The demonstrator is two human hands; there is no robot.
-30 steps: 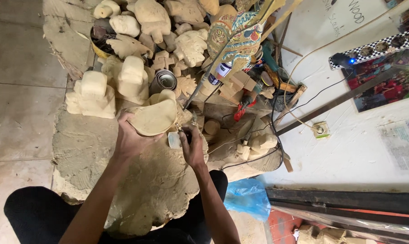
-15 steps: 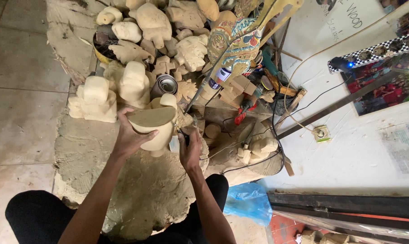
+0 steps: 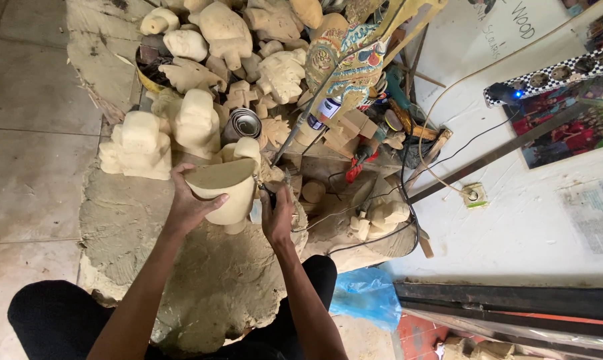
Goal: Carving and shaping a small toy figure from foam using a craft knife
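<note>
**A:** What am I looking at from the head camera?

**B:** I'm watching the left hand [image 3: 189, 203] gripping a pale carved wooden piece [image 3: 227, 193]. The thumb is hooking over its flat upper face and the fingers are wrapping around its side, so the hand is closing firmly on it.

**A:** And the other hand?

**B:** The right hand [image 3: 278, 217] is sitting just right of the wooden piece, curling tightly around a small carving tool [image 3: 269, 191]. The tool's dark tip is pointing at the piece's right side; I cannot tell whether it is touching.

**A:** Where is the piece resting?

**B:** It is being held up over a rough sawdust-coloured work mound [image 3: 201, 280], with the person's dark-trousered legs [image 3: 51, 320] folding around the near edge of that mound.

**A:** What surrounds it?

**B:** Just left of the wooden piece, two blocky unfinished figures [image 3: 141, 143] are standing. Beyond it, a round metal tin [image 3: 246, 122] is lying among a heap of pale carvings [image 3: 228, 30]. Further right of the piece, a painted flat puppet [image 3: 345, 67] is leaning, and cables [image 3: 408, 193] are trailing towards the white wall [image 3: 515, 220].
</note>
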